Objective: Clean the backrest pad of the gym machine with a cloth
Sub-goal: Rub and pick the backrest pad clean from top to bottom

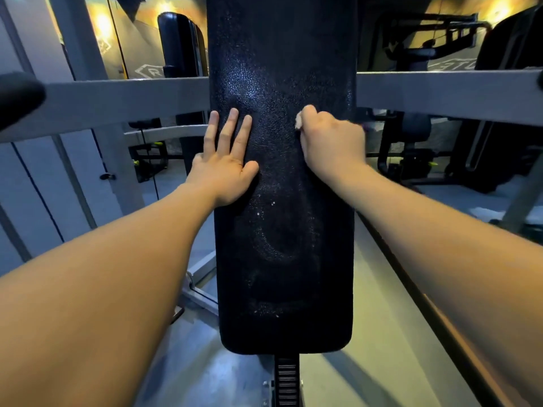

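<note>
left hand (pixel 224 168) flat on backrest pad (pixel 282 230); right hand (pixel 330 139) clutches cloth (pixel 298 122).

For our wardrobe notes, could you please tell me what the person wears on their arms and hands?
The left forearm and right forearm are bare up to the frame's edge, with no sleeve in view. The left hand and right hand are ungloved, and no watch, bracelet or ring is visible.

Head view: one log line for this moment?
task: clean backrest pad | left hand: flat on pad, fingers straight | right hand: grips cloth against pad | pad: white specks below hands
</note>
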Demonstrator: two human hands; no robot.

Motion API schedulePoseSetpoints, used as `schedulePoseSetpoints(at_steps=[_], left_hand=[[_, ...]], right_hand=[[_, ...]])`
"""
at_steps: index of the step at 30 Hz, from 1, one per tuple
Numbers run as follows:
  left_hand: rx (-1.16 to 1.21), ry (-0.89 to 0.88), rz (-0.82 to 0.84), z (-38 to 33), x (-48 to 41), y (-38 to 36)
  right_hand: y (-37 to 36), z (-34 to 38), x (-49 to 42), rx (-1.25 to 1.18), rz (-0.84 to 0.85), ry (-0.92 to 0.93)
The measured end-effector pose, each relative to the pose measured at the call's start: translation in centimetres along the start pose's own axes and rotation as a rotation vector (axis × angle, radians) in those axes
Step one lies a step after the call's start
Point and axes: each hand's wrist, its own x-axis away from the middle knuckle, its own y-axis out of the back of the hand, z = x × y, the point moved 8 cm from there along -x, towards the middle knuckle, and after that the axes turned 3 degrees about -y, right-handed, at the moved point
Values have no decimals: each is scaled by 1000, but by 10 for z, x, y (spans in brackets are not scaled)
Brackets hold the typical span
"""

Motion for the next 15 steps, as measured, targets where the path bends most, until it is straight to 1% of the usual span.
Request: schedulePoseSetpoints(at_steps=[1,3,5,6,7,8,10,11,12,13,15], left_hand=[[1,2,0,-1,0,0],[0,3,-3,-1,0,0],[4,4,2,-1,0,0],[7,3,2,-1,1,0],[7,0,1,-2,1,1],[6,-3,3,-3,1,1],[-2,-3,5,-3,1,2],[-5,0,6,-3,2,2],[-5,4,6,-3,2,2],[-4,9,4,-3,1,2],[2,16,-3,-2,1,2]], right_hand=[[-4,16,16,-36,38,41],[-15,50,57,-70,125,241],[-18,56,73,-68,155,433],[-16,47,64,-39,135,459],[-12,31,49,-6,112,418],[-7,12,32,16,61,329],[2,-19,10,54,-20,102],[4,-21,12,42,-23,20],[2,-14,21,22,-14,-22],[-4,-1,34,-4,13,-7],[-17,30,68,-30,72,194]])
